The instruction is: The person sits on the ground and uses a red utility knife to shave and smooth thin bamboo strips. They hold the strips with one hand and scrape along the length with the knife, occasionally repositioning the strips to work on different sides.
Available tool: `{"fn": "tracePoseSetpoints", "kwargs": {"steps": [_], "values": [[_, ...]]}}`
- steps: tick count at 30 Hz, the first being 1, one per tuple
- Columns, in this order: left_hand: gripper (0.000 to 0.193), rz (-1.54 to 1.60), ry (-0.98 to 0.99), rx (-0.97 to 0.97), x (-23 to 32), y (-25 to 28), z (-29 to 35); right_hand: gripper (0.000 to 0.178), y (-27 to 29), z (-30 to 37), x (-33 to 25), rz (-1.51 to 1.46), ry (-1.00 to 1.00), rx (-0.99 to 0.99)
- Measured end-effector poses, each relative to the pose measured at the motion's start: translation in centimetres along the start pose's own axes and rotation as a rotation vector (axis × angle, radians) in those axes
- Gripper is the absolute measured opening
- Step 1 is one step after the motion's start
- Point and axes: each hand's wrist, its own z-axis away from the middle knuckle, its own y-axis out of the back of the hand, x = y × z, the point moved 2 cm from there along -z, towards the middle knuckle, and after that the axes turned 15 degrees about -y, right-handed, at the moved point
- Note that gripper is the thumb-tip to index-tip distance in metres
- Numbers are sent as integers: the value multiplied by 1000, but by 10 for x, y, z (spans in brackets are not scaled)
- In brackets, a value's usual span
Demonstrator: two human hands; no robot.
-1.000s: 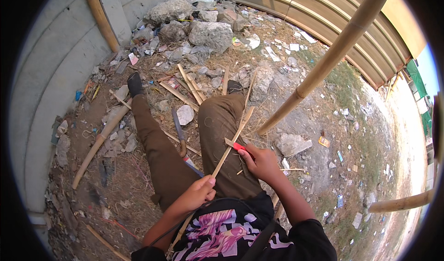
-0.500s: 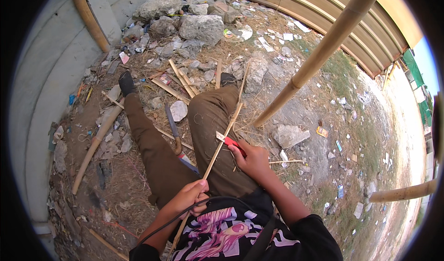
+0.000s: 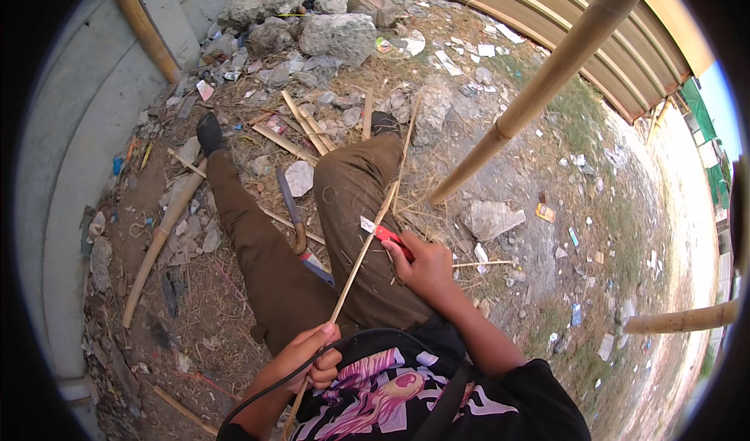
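Observation:
My left hand (image 3: 312,357) is closed round the near part of a long, thin bamboo strip (image 3: 353,275), close to my shirt. The strip runs away from me across my bent right thigh, and its near end passes under the hand towards my side. In my right hand (image 3: 426,267) is a red utility knife (image 3: 393,239). Its blade meets the strip above my thigh, and fine curled shavings cling to the brown trousers (image 3: 344,199) there. Between my legs lies a long-bladed knife (image 3: 291,207) with a wooden handle, touched by neither hand.
Split bamboo pieces (image 3: 306,124) lie beyond my knees, near large rocks (image 3: 337,39). A thick bamboo pole (image 3: 508,121) slants up at the right. More bamboo (image 3: 166,234) lies left, beside a grey wall (image 3: 66,167). Litter and stones cover the ground; a black cable (image 3: 312,357) crosses my left wrist.
My left hand has drawn back towards my body and slightly left, with the bamboo strip in it. The right hand and utility knife have shifted only slightly.

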Motion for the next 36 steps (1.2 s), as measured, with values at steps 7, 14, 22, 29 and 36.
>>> {"fn": "tracePoseSetpoints", "kwargs": {"steps": [7, 14, 22, 29, 36], "values": [[33, -4, -46, 55, -16, -4, 15, 37, 0, 6, -1, -51, 10, 13], [36, -64, -59, 44, -25, 1, 34, 37, 1, 12, -5, -80, 11, -2], [37, -71, -5, 58, -28, 10, 48, 35, 4, 15, -12, -129, 55, -23], [37, -167, -66, 23, -23, 23, 33, 42, 7, -2, 6, 16, 57, -207], [36, -95, -75, 40, -30, 26, 25, 46, 20, -10, 3, -2, 1, -368]]}}
